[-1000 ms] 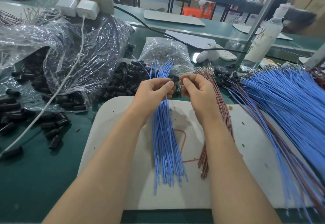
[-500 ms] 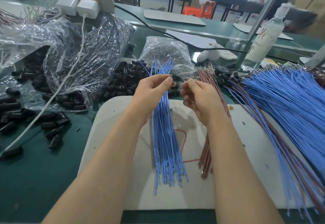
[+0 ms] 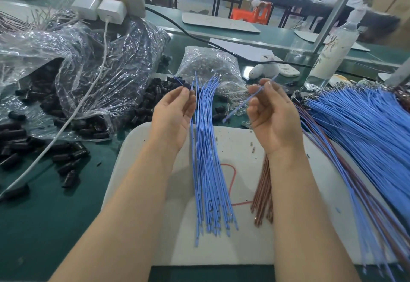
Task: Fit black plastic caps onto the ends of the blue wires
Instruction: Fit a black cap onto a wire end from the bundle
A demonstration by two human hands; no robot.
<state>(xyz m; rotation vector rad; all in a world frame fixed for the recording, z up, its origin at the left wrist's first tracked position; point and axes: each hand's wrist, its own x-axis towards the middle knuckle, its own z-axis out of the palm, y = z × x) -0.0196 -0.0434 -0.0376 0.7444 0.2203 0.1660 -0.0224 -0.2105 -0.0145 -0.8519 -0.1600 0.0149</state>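
Over a white mat point(image 3: 244, 244) on a green desk point(image 3: 55, 215), a worker's two bare hands are raised palm-up and apart. The left hand point(image 3: 175, 115) pinches a small black cap point(image 3: 186, 86) at its fingertips; a thin blue strand runs up and to the left from the cap. The right hand point(image 3: 274, 115), fingers curled, grips a single blue wire point(image 3: 244, 102) between thumb and forefinger. The wire is slender and pale blue and slants from above the fingertips down to the left, ending clear of the palm.

Between the forearms a bundle of blue wires point(image 3: 206, 182) lies lengthwise on the mat, fanned slightly at both ends. Copper-brown wires point(image 3: 263, 195) rest just beside the right wrist, and a large heap of blue wires point(image 3: 366, 131) spreads across the desk at right. Loose black caps point(image 3: 148, 102), short dark tubes, are strewn beyond the mat and to the left, some spilling from a crumpled clear plastic bag point(image 3: 88, 64).
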